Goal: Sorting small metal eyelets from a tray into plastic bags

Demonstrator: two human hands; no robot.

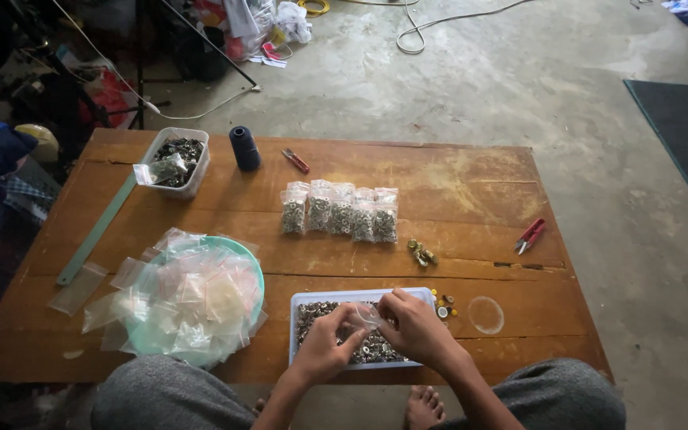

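— Sitting at a low wooden table [471, 199], what is the person doing with the hands?

— Both hands meet over a shallow white tray [310, 300] of small metal rings at the near edge. The left hand [326, 347] and the right hand [416, 328] each have their fingers pinched shut on one small clear bag [368, 316], held just above the rings.

— What lies around the tray?

— To its left sits a green bowl [253, 267] heaped with empty clear bags. Beyond the tray, mid-table, five filled bags [340, 211] stand in a row. A small clump of brass pieces [422, 254] rests between that row and the tray. At the far left corner a second tub [175, 162] holds more metal parts, with a dark thread spool [244, 148] just beside it. Red snips [529, 236] lie near the right edge, well apart from the hands.
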